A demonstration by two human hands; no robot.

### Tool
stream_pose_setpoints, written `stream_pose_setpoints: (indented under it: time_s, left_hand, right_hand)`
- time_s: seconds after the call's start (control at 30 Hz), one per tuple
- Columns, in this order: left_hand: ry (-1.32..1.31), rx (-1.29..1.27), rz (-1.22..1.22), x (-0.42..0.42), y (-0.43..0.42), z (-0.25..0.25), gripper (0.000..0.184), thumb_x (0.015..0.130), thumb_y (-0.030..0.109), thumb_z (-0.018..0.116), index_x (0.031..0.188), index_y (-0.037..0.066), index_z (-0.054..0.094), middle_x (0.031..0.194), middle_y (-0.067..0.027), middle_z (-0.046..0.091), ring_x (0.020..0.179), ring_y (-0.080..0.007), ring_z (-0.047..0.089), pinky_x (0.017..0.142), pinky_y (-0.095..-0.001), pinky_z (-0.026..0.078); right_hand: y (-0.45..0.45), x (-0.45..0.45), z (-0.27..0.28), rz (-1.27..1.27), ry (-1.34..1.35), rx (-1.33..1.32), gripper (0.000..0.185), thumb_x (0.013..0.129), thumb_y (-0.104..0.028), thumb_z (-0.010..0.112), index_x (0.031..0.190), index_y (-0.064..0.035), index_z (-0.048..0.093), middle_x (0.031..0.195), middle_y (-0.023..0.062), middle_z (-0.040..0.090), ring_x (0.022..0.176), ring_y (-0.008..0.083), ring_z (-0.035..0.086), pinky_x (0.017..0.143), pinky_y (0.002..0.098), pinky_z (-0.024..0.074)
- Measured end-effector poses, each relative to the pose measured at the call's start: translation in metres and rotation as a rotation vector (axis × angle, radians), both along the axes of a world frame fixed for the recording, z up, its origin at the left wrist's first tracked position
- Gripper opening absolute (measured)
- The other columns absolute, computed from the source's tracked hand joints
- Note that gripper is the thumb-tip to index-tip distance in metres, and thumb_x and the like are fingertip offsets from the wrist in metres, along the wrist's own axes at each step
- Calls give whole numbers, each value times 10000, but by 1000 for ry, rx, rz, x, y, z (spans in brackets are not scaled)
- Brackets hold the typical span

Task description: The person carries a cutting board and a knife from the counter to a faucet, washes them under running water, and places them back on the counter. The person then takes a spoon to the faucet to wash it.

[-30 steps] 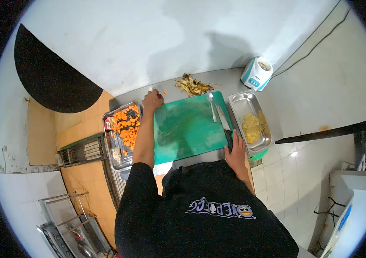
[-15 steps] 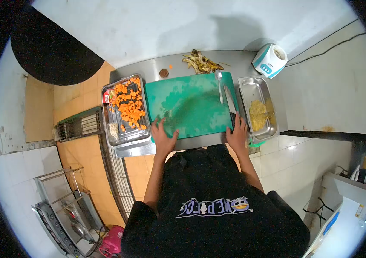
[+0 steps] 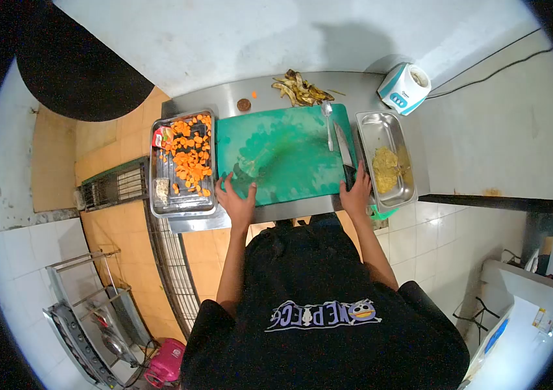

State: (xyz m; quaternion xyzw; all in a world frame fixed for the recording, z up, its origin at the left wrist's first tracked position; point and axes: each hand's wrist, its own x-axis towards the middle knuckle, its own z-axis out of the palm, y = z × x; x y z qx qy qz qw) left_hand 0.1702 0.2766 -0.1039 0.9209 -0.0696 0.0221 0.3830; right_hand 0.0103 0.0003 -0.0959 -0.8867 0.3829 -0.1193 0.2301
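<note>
A green cutting board [image 3: 276,156] lies on the metal table [image 3: 224,97]. My left hand [image 3: 237,201] rests at its lower left corner, fingers spread and holding nothing. At the lower right corner is my right hand [image 3: 355,192], fingers apart, beside the black handle of a knife [image 3: 342,146]. A spoon [image 3: 328,130] lies left of the knife on the board. To the left, a metal tray [image 3: 171,211] holds orange carrot pieces [image 3: 192,166], a red packet [image 3: 159,136] and a small pale heap [image 3: 162,190]. On the right, a metal pan [image 3: 370,130] contains yellow mash [image 3: 385,172].
Brown and yellow peels [image 3: 299,90] lie behind the board, with a round brown object [image 3: 244,104] and a small orange piece to their left. A white and teal appliance [image 3: 405,89] stands at the back right. A metal rack [image 3: 94,312] is at lower left.
My left hand has come back from the table's rear left to the board's near left corner, uncovering the round brown object. My right hand has stayed near the knife handle. The view has shifted.
</note>
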Motion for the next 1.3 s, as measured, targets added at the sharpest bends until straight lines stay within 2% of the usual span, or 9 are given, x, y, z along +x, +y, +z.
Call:
stream_pose_setpoints:
  time_s: [0.23, 0.4, 0.7, 0.83, 0.93, 1.0, 1.1, 1.23, 1.3]
  left_hand:
    - [88, -31, -6, -5, 4, 9, 616, 747, 364, 731, 1256, 98, 507, 1265, -212, 403, 1205, -396, 387, 1010, -509, 306]
    - [78, -25, -76, -27, 14, 9, 546, 783, 320, 724, 1217, 61, 515, 1191, -195, 440, 1160, -368, 423, 995, -458, 352]
    - [228, -158, -83, -50, 40, 10, 552, 763, 233, 736, 1228, 63, 492, 1208, -185, 372, 1193, -362, 376, 1011, -445, 336]
    - [281, -181, -79, -57, 46, 9, 563, 773, 212, 731, 1251, 65, 472, 1208, -180, 363, 1208, -353, 363, 1019, -439, 329]
    - [282, -222, -44, -60, 48, 12, 605, 791, 190, 718, 1305, 69, 423, 1219, -177, 367, 1184, -335, 409, 989, -424, 369]
    - [472, -417, 46, -58, 52, 16, 659, 806, 172, 708, 1358, 65, 364, 1234, -189, 418, 1117, -301, 481, 946, -401, 412]
    - [462, -417, 0, -55, 56, 16, 708, 810, 163, 703, 1392, 45, 319, 1238, -201, 473, 1021, -268, 548, 880, -378, 454]
    - [563, -500, 82, -46, 59, 14, 725, 813, 158, 700, 1403, 22, 300, 1194, -202, 528, 977, -237, 574, 838, -347, 466]
    - [567, -466, 43, -41, 60, 14, 645, 834, 148, 677, 1376, 2, 358, 1141, -173, 564, 927, -191, 582, 784, -320, 472]
  right_hand:
    - [-9, -2, 1, -5, 28, -22, 913, 743, -150, 686, 1477, -28, 157, 1351, 316, 365, 1278, 465, 331, 1079, 533, 243]
    - [-12, -13, -2, -29, 81, 33, 933, 731, -146, 679, 1485, -45, 140, 1373, 308, 347, 1297, 463, 304, 1087, 531, 220]
    - [-4, -32, 1, -115, 208, 53, 890, 764, -175, 664, 1491, -87, 158, 1409, 300, 307, 1316, 466, 274, 1074, 556, 228]
    - [-4, -40, -13, -113, 107, -131, 838, 770, -201, 659, 1475, -83, 222, 1378, 301, 350, 1270, 469, 329, 1048, 570, 257]
    - [-6, -39, -15, -150, 85, -143, 814, 771, -207, 656, 1465, -80, 249, 1351, 288, 393, 1235, 462, 370, 1025, 577, 282]
    - [-3, -35, -12, -172, 82, -123, 805, 774, -207, 653, 1461, -79, 255, 1339, 279, 414, 1220, 458, 386, 1014, 579, 293]
    - [5, -34, -8, -197, 127, -136, 782, 790, -205, 642, 1460, -82, 257, 1332, 267, 430, 1214, 454, 396, 1003, 571, 311]
    - [4, -38, -12, -150, 68, -167, 741, 824, -167, 610, 1458, -56, 243, 1326, 280, 434, 1210, 456, 400, 1008, 551, 310]
    - [2, -40, -14, -117, 37, -180, 729, 834, -151, 599, 1456, -39, 237, 1326, 287, 434, 1211, 457, 398, 1012, 545, 307]
